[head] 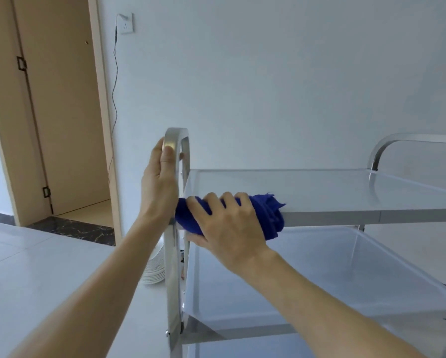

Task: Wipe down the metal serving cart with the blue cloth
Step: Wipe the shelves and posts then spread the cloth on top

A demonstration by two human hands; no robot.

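At the far left a tan door point(61, 104) stands in its frame, and a thin cable point(115, 81) hangs down the wall from a white socket point(125, 23). On the floor just left of the cart sits a low white stack point(154, 271), possibly plates, though it is mostly hidden behind the frame.

The left hand point(160, 182) is wrapped around the left end of the metal serving cart point(320, 192), gripping the upright steel handle loop point(176, 143). Its thumb lies flat on the near face of the bar; the other fingers curl behind it, with only a tip or two showing. This looks like a bracing grip, sensible because the cart probably rolls and would slide away under a push.

Just to the right, the right hand point(229, 226) presses the blue cloth point(266, 215) onto the near left corner of the top shelf. The fingers are slightly spread over the bunched fabric, and the thumb is tucked beneath the shelf's front edge, so the cloth is folded over that edge.

The cloth appears soft and limp; it will bunch rather than glide unless a flat palm holds it. The steel is stiff and smooth, likely slippery, with rims best wiped by pinching the cloth around them.

Farther right, the top shelf runs bare to a second handle point(397, 142), with a lower shelf point(346, 275) beneath.
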